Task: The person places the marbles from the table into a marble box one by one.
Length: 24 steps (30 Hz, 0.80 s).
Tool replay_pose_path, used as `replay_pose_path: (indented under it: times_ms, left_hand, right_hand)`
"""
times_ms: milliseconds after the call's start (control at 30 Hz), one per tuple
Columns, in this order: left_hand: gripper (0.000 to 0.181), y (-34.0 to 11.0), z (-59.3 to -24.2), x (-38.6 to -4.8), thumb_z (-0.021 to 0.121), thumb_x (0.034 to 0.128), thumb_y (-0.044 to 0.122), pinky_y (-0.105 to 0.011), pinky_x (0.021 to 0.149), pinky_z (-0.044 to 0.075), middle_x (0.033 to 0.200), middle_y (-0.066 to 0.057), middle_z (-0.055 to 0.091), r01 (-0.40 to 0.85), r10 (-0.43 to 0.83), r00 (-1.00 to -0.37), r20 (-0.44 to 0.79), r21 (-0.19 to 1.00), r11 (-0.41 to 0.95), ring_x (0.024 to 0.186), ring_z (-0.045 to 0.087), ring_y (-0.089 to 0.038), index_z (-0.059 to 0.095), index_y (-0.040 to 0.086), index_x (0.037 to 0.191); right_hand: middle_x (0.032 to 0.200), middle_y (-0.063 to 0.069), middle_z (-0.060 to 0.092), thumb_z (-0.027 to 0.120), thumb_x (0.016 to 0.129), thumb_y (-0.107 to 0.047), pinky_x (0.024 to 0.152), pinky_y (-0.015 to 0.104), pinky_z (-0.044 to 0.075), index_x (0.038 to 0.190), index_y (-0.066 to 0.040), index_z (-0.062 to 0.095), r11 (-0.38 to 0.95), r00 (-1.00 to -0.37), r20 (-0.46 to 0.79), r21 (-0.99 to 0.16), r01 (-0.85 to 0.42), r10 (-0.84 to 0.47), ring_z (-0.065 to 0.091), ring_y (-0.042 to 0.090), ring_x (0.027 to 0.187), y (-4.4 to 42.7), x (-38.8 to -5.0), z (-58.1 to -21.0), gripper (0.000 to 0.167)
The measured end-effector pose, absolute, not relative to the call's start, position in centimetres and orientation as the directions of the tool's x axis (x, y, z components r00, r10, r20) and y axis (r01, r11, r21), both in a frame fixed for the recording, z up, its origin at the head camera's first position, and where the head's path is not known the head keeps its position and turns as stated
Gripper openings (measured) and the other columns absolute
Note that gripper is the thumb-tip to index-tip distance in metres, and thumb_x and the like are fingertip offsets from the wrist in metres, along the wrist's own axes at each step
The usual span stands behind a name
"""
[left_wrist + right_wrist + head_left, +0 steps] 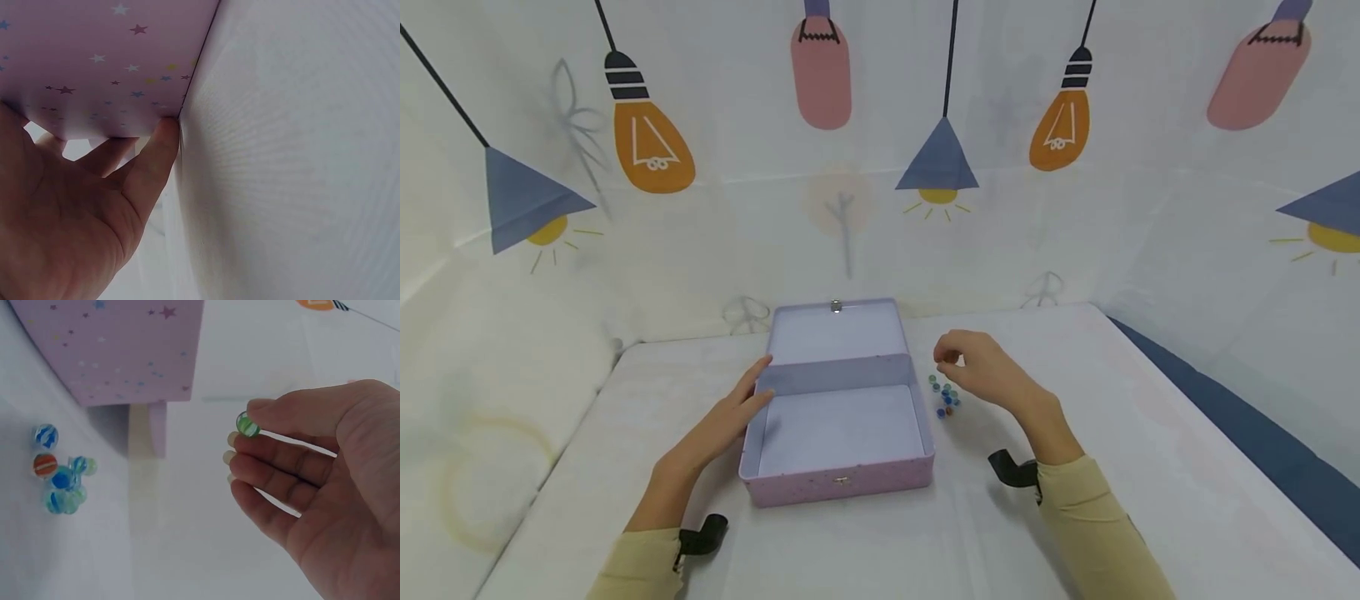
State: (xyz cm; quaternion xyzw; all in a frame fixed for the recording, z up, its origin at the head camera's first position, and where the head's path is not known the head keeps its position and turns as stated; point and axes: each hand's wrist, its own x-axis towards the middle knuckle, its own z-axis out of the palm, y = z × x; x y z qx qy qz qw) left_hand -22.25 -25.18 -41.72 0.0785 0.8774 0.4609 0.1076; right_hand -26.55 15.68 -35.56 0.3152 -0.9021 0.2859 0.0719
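Observation:
A lilac-pink, star-patterned box stands with its hinged lid raised at the back. My left hand holds its left wall near the back corner, thumb over the rim; in the left wrist view the fingers reach the wall's far edge. Between thumb and fingertips, my right hand pinches a clear marble with a green swirl, raised to the right of the box. Below that hand, a cluster of glass marbles, mostly blue and green with one orange marble, lies on the table beside the box.
The box and marbles stand on a white-covered table. A pale curtain printed with lamps and bulbs hangs behind and at the sides. A dark blue strip runs beyond the table's right edge. Black camera mounts sit at both wrists.

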Motion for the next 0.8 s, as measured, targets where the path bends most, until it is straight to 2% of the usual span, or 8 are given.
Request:
replay_pose_path:
  times_ms: [200,433,600,800]
  left_hand:
    - [0.064,-25.2,-41.6,-22.2,0.038,0.1043,0.051,-0.067,0.103,0.042,0.169,-0.011,0.002,0.041,0.237,-0.965,-0.113,0.826,0.562,0.153,0.011,-0.045,0.001,0.047,0.157]
    - [0.063,-25.2,-41.7,-22.1,0.038,0.1048,0.05,-0.067,0.103,0.042,0.169,-0.011,0.002,0.044,0.241,-0.964,-0.113,0.825,0.564,0.153,0.011,-0.045,0.001,0.047,0.157]
    - [0.063,-25.4,-41.8,-22.2,0.037,0.1049,0.051,-0.071,0.106,0.037,0.169,-0.009,-0.001,0.042,0.248,-0.961,-0.118,0.83,0.556,0.154,0.008,-0.045,0.0,0.048,0.156]
    - [0.063,-25.2,-41.7,-22.3,0.036,0.105,0.051,-0.072,0.107,0.034,0.169,-0.01,-0.002,0.024,0.239,-0.962,-0.133,0.83,0.557,0.154,0.006,-0.045,-0.001,0.048,0.156]
  right_hand:
    - [0.093,-0.001,0.068,0.069,0.091,-0.006,0.082,0.034,0.053,0.097,-0.01,0.069,0.606,-0.77,0.331,-0.479,-0.636,-0.546,0.059,0.013,0.089,14.1,-25.7,-35.2,0.007]
    - [0.093,-0.001,0.067,0.067,0.091,-0.005,0.084,0.038,0.055,0.095,-0.013,0.068,0.579,-0.742,0.313,-0.474,-0.663,-0.593,0.06,0.014,0.091,12.2,-24.8,-35.4,0.009]
    - [0.092,0.0,0.066,0.068,0.091,-0.005,0.081,0.032,0.055,0.095,-0.012,0.069,0.57,-0.714,0.317,-0.441,-0.693,-0.624,0.06,0.013,0.089,11.2,-24.4,-35.6,0.008]
    - [0.092,-0.003,0.067,0.068,0.09,-0.007,0.08,0.027,0.053,0.096,-0.013,0.069,0.581,-0.708,0.26,-0.424,-0.695,-0.657,0.059,0.01,0.088,10.2,-24.7,-36.1,0.009]
